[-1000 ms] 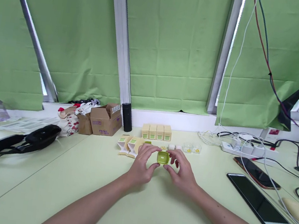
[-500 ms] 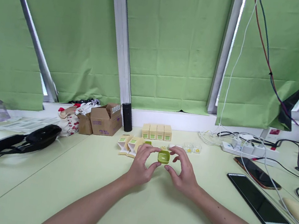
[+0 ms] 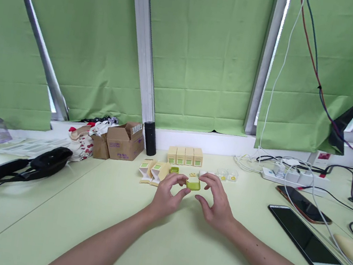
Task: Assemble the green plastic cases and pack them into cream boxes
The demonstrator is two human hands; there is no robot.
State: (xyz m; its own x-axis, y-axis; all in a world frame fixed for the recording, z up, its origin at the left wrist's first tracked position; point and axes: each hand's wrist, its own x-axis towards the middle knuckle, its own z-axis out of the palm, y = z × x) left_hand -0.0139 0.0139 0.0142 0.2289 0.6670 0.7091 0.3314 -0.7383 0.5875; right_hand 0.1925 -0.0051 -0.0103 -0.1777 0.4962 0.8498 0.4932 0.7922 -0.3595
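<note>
Apparently tight between left fingers (image 3: 182, 195), the green container (image 3: 193, 186), right fingers (image 3: 202, 202) apart beside it.

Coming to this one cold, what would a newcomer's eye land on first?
Probably the broad green fabric blinds across the upper half. Then the small square green container just below centre, between the left hand and the right hand. The large black-screened phone with white ends, lower right on the pale green tabletop, also stands out.

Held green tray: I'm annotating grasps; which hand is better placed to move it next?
Probably the left hand: it seems to pinch the green tray; the right hand has its thumb clear.
</note>
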